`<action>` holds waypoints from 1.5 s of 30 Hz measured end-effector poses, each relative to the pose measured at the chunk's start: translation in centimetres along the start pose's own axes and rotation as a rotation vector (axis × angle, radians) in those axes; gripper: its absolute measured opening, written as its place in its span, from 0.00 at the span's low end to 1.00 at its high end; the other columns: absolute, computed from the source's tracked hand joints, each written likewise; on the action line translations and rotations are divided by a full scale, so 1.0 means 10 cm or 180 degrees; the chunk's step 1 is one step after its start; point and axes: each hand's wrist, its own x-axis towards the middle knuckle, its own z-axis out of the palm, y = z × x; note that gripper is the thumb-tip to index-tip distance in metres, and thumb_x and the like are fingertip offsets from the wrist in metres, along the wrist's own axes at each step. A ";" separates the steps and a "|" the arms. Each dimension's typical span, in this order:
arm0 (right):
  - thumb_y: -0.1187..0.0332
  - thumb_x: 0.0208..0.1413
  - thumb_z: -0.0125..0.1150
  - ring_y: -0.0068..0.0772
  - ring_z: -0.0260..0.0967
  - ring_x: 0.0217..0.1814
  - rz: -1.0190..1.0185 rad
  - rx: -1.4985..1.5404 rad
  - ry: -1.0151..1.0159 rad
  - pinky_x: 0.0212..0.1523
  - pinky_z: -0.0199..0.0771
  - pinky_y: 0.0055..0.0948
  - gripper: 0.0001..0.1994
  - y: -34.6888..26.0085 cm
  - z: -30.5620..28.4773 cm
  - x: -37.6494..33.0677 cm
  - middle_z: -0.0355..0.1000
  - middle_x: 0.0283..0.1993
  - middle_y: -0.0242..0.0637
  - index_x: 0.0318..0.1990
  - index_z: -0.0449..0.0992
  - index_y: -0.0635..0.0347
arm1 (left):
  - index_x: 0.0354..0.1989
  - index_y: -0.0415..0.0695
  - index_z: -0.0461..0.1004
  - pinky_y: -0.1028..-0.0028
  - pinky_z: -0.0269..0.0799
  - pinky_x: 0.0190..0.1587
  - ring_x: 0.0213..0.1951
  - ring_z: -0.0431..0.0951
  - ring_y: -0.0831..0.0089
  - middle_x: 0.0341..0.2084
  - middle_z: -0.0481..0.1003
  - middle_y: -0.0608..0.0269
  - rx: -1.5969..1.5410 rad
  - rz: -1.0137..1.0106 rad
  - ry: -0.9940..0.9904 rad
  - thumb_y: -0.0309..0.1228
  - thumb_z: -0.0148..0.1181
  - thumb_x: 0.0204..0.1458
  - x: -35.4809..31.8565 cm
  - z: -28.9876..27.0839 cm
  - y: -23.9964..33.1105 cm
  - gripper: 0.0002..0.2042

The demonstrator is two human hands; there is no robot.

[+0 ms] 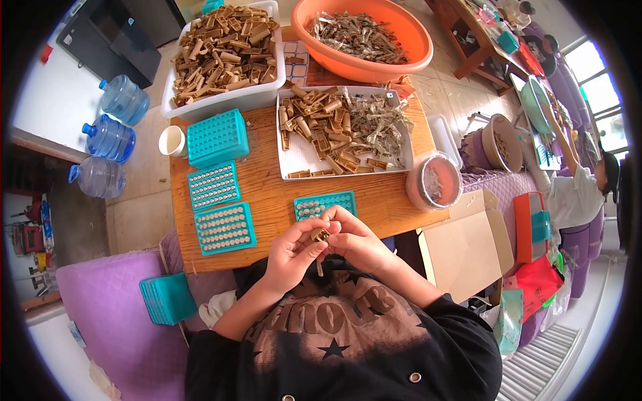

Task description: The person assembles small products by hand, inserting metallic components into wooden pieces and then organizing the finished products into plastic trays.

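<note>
Close in front of my chest, at the table's near edge, my left hand (293, 252) pinches a small gold-brown plastic casing (320, 234). My right hand (362, 242) meets it there, its fingers closed on the casing's other side. A dark inside shows at the casing's end, and a thin pale strip (319, 269) hangs below the fingers. Just beyond the hands lies a teal rack (340, 200), partly filled with small round parts. Farther off, a white tray (294, 175) holds loose gold-brown casings on its left and clear, wiry-looking pieces on its right.
Two filled teal racks (246, 226) (215, 186) and a stack of teal racks (218, 137) stand left on the wooden table (267, 194). Behind are a white bin (281, 67) of casings and an orange basin (418, 57). A pink tub (416, 187) stands right; another person (580, 200) sits beyond.
</note>
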 end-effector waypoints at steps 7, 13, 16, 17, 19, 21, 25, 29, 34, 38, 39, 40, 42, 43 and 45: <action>0.79 0.53 0.54 0.19 0.65 0.32 -0.0298 -0.1874 0.0513 0.30 0.69 0.19 0.17 0.00 0.11 -0.02 0.64 0.34 0.29 0.49 0.58 0.60 | 0.52 0.35 0.63 0.73 0.70 0.51 0.47 0.73 0.70 0.47 0.72 0.53 -0.0069 0.0258 0.0443 0.24 0.51 0.57 0.07 -0.05 -0.09 0.15; 0.83 0.52 0.53 0.15 0.62 0.29 -0.1238 -0.3326 0.0915 0.29 0.63 0.14 0.21 0.07 0.09 -0.06 0.63 0.28 0.29 0.52 0.56 0.60 | 0.52 0.39 0.64 0.68 0.75 0.47 0.46 0.75 0.66 0.46 0.72 0.52 -0.0011 0.0105 0.0827 0.26 0.50 0.58 0.07 0.00 -0.04 0.14; 0.83 0.52 0.52 0.14 0.59 0.28 -0.1108 -0.2987 0.0808 0.26 0.59 0.13 0.21 0.08 0.06 -0.01 0.62 0.29 0.29 0.52 0.56 0.60 | 0.50 0.40 0.66 0.67 0.76 0.46 0.44 0.76 0.65 0.46 0.72 0.52 -0.0348 0.0115 0.0979 0.26 0.50 0.57 0.07 0.02 -0.03 0.12; 0.83 0.53 0.51 0.13 0.58 0.28 -0.1043 -0.2814 0.0738 0.26 0.58 0.13 0.20 0.11 0.04 0.00 0.61 0.28 0.29 0.52 0.56 0.60 | 0.50 0.40 0.66 0.67 0.76 0.46 0.44 0.76 0.65 0.46 0.72 0.52 -0.0348 0.0115 0.0978 0.26 0.50 0.57 0.07 0.00 -0.05 0.12; 0.84 0.53 0.51 0.13 0.57 0.27 -0.0972 -0.2641 0.0665 0.25 0.57 0.13 0.19 0.12 0.04 0.01 0.60 0.28 0.28 0.51 0.57 0.60 | 0.47 0.42 0.67 0.66 0.76 0.46 0.45 0.76 0.63 0.48 0.71 0.51 -0.1139 -0.0160 0.0973 0.24 0.49 0.58 0.07 -0.07 -0.10 0.10; 0.84 0.53 0.49 0.13 0.56 0.27 -0.0859 -0.2610 0.0652 0.26 0.56 0.13 0.18 0.10 0.06 0.02 0.59 0.29 0.28 0.50 0.58 0.60 | 0.44 0.43 0.67 0.66 0.76 0.46 0.45 0.75 0.63 0.47 0.71 0.52 -0.1495 -0.0335 0.0950 0.22 0.50 0.56 0.11 -0.10 -0.08 0.08; 0.84 0.54 0.49 0.13 0.56 0.27 -0.0806 -0.2634 0.0689 0.26 0.56 0.13 0.18 0.19 0.01 0.04 0.59 0.28 0.28 0.50 0.58 0.60 | 0.37 0.45 0.65 0.66 0.75 0.46 0.44 0.75 0.65 0.45 0.71 0.55 -0.1188 -0.0170 0.0682 0.17 0.52 0.50 0.09 -0.17 -0.21 0.09; 0.82 0.52 0.52 0.13 0.63 0.28 -0.0650 -0.2537 0.0551 0.27 0.64 0.15 0.16 0.20 0.03 0.05 0.62 0.26 0.29 0.48 0.61 0.62 | 0.34 0.45 0.64 0.69 0.74 0.47 0.43 0.76 0.67 0.45 0.70 0.56 -0.0919 0.0281 0.0345 0.13 0.50 0.48 0.07 -0.42 -0.46 0.11; 0.81 0.52 0.53 0.22 0.71 0.36 -0.1169 -0.3114 0.1231 0.37 0.72 0.22 0.10 0.13 -0.29 0.21 0.69 0.30 0.33 0.43 0.69 0.64 | 0.36 0.43 0.65 0.67 0.73 0.50 0.44 0.75 0.66 0.45 0.70 0.55 -0.1064 -0.0267 0.0990 0.18 0.50 0.53 0.08 -0.38 -0.23 0.06; 0.76 0.48 0.57 0.38 0.71 0.38 -0.1188 -0.4710 0.1076 0.40 0.71 0.31 0.08 0.02 -0.52 0.40 0.71 0.31 0.41 0.37 0.75 0.63 | 0.48 0.41 0.66 0.66 0.73 0.50 0.47 0.74 0.65 0.49 0.70 0.53 -0.0984 -0.0321 0.1084 0.28 0.45 0.60 0.05 -0.45 -0.18 0.10; 0.74 0.48 0.56 0.45 0.70 0.38 -0.1249 -0.5246 0.0822 0.41 0.71 0.35 0.08 0.05 -0.58 0.45 0.71 0.32 0.43 0.37 0.75 0.63 | 0.48 0.41 0.66 0.66 0.73 0.50 0.47 0.74 0.65 0.49 0.70 0.53 -0.0983 -0.0313 0.1087 0.28 0.45 0.60 0.04 -0.46 -0.18 0.10; 0.74 0.48 0.56 0.45 0.70 0.38 -0.1253 -0.5248 0.0814 0.41 0.71 0.35 0.08 0.08 -0.60 0.47 0.71 0.32 0.43 0.37 0.75 0.63 | 0.48 0.41 0.66 0.66 0.73 0.50 0.47 0.74 0.65 0.48 0.70 0.54 -0.0950 -0.0323 0.1108 0.28 0.45 0.60 0.03 -0.46 -0.17 0.10; 0.72 0.48 0.56 0.47 0.68 0.40 -0.1259 -0.5290 0.0859 0.43 0.69 0.39 0.08 0.14 -0.61 0.53 0.71 0.34 0.42 0.36 0.75 0.61 | 0.48 0.41 0.66 0.66 0.73 0.49 0.47 0.74 0.65 0.48 0.70 0.54 -0.0920 -0.0328 0.1140 0.28 0.45 0.60 0.01 -0.48 -0.17 0.10; 0.72 0.48 0.56 0.47 0.68 0.40 -0.1256 -0.5290 0.0848 0.43 0.69 0.39 0.08 0.16 -0.62 0.56 0.71 0.34 0.42 0.36 0.75 0.61 | 0.48 0.41 0.66 0.66 0.73 0.49 0.46 0.74 0.65 0.48 0.70 0.54 -0.0923 -0.0336 0.1142 0.28 0.45 0.60 0.01 -0.49 -0.17 0.10; 0.71 0.47 0.56 0.45 0.68 0.39 -0.1467 -0.5598 0.0779 0.42 0.69 0.38 0.07 0.20 -0.62 0.61 0.71 0.33 0.40 0.35 0.76 0.60 | 0.48 0.41 0.66 0.66 0.73 0.48 0.45 0.74 0.66 0.48 0.71 0.54 -0.0931 -0.0336 0.1150 0.28 0.45 0.60 -0.01 -0.52 -0.16 0.10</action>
